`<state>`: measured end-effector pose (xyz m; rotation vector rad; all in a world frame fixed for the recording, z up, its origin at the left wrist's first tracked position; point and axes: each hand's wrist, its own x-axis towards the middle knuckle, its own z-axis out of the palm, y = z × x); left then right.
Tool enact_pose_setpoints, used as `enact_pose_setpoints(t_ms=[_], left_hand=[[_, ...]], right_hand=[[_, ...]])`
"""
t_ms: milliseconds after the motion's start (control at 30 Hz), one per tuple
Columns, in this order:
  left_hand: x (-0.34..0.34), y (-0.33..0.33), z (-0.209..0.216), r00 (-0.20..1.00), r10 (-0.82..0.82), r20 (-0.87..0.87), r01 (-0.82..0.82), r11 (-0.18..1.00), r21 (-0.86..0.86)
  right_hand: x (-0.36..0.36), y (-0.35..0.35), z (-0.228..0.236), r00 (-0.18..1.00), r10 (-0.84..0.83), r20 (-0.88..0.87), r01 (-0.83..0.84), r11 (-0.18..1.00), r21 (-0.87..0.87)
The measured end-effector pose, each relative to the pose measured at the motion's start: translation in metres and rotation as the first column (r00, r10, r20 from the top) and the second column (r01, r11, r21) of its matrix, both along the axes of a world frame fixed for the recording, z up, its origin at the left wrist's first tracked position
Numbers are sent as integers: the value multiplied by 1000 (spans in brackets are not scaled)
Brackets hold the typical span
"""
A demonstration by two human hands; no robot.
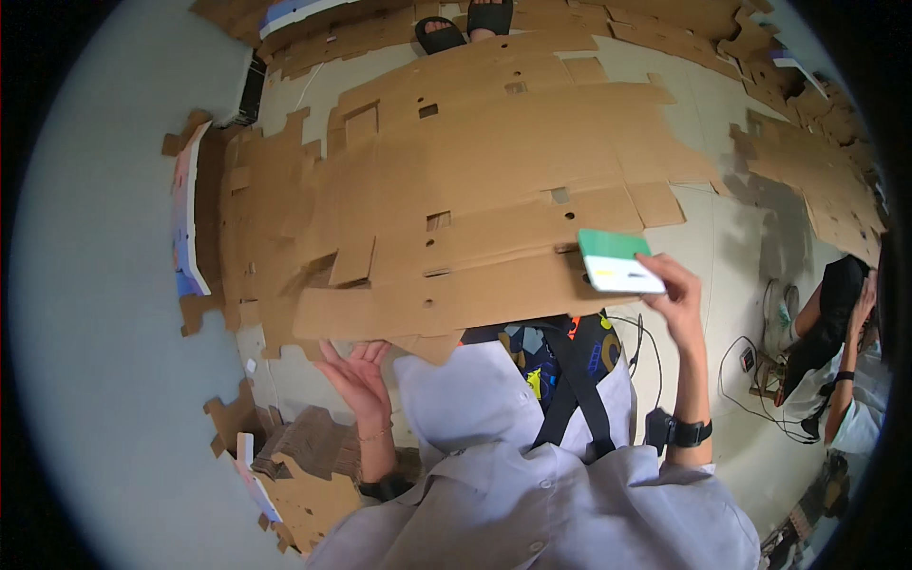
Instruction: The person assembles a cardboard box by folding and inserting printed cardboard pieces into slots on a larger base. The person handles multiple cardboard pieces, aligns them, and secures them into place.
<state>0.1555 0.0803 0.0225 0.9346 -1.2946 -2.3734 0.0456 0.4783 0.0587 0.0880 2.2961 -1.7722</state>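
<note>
One head-worn fisheye view looks steeply down, close over the flat cardboard sheets (475, 199); floor (731, 237) bends toward the rim.

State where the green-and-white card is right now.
In the head view, right of centre: the green-and-white card is held in the right hand, against the flat cardboard sheet's right edge.

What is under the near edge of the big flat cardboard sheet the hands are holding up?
The left hand props the cardboard sheet from below, palm up. Below its edge, a patterned bag shows; whatever else lies beneath is covered.
</note>
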Motion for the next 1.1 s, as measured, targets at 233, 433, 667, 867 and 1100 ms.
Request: enact_pose_setpoints(t_ms=[233,433,667,867,1100], left_hand=[[-10,-53,-17,860,-260,440,493,647,-581],[-57,-36,28,632,-340,696,765,128,-632],[-72,-45,34,705,-274,655,686,25,-727],[-77,-39,66,880,-256,400,328,-283,-901],[-80,-3,99,914,-285,289,177,-361,-916]], right_hand=[[36,-27,12,985,140,-105,-116,972,204],[38,-33,15,973,145,-177,-94,959,267],[29,-27,9,944,290,-159,-188,866,463],[6,-13,35,937,312,-154,-253,915,315],[-2,47,38,950,311,-25,-299,929,216]])
